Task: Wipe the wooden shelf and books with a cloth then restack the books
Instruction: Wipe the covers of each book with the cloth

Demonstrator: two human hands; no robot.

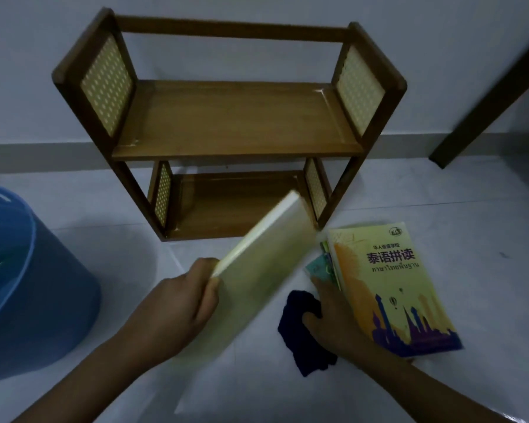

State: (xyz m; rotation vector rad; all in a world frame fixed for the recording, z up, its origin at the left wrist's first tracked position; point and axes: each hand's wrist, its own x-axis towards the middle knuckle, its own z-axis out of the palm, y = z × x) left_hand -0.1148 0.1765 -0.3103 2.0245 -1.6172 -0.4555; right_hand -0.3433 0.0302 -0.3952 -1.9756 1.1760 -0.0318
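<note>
A small two-tier wooden shelf (229, 117) with woven side panels stands on the floor against the wall, both tiers bare. My left hand (171, 306) grips a pale yellow book (257, 276) by its edge, tilted and blurred, in front of the lower tier. My right hand (333, 322) clutches a dark blue cloth (300, 331) on the floor, its fingers resting against a stack of books (324, 264) topped by a yellow book with a purple skyline (391, 288).
A blue plastic bucket (28, 285) stands at the left on the light tiled floor (471, 239). A dark wooden furniture leg (489, 99) slants down at the right. The pale wall (226, 7) is right behind the shelf.
</note>
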